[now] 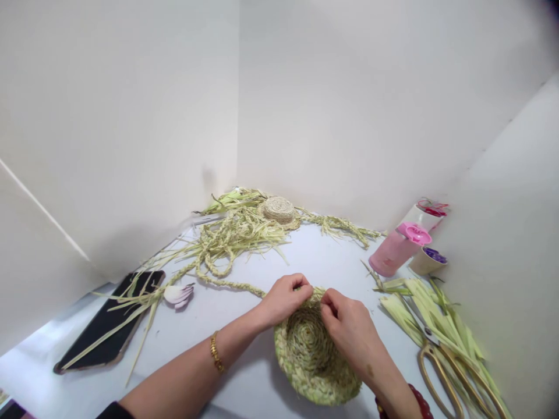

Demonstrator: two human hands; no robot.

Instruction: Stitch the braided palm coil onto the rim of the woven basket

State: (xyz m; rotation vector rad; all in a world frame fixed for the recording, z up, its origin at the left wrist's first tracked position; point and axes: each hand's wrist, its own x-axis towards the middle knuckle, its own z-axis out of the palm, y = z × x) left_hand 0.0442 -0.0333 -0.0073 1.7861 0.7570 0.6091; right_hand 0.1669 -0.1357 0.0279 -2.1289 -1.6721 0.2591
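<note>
A small woven straw hat (301, 372), its hollow facing up, is held just above or on the white table; I cannot tell which. My left hand (286, 298) pinches the far part of its brim, fingers closed. Across a short gap, my right hand (349, 326) grips the brim with thumb and fingertips together. Whatever else may lie under the fingertips is hidden. A plaited straw braid (236, 285) runs from beside my left hand back to a tangled heap of braid and husk strips (236, 233).
A finished small hat (279, 209) lies at the back. On the left are a phone (109, 320) and a garlic-like white and purple piece (178, 295). To the right stand a pink bottle (393, 253) and a cup (427, 262), near scissors (437, 349) on husk leaves (449, 308).
</note>
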